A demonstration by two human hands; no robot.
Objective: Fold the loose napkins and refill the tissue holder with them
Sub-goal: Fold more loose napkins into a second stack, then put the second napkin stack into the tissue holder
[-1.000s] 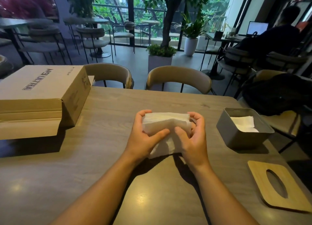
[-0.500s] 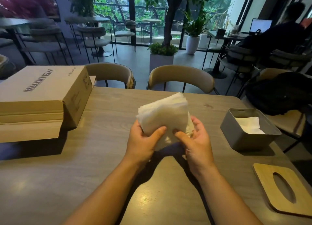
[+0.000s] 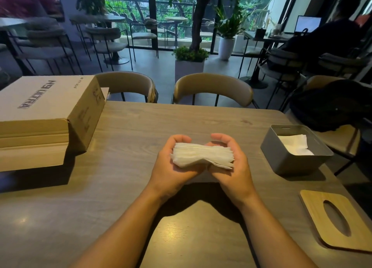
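Observation:
A stack of white napkins (image 3: 202,154) lies flat across both my palms, above the middle of the wooden table (image 3: 130,127). My left hand (image 3: 173,165) cups its left end with fingers curled over the far edge. My right hand (image 3: 229,167) cups the right end the same way. The grey tissue holder (image 3: 289,159) stands open at the right with a few white napkins (image 3: 296,146) inside. Its wooden lid (image 3: 338,221) with an oval slot lies flat near the table's right front corner.
A large cardboard box (image 3: 48,115) sits on the table's left side. Two tan chairs (image 3: 213,88) stand at the far edge. A dark bag (image 3: 338,105) rests on a chair to the right. A person sits at a laptop in the far right background.
The napkin stack was held upright on edge half a second ago. Now it lies flat and lower, cradled in both palms turned upward.

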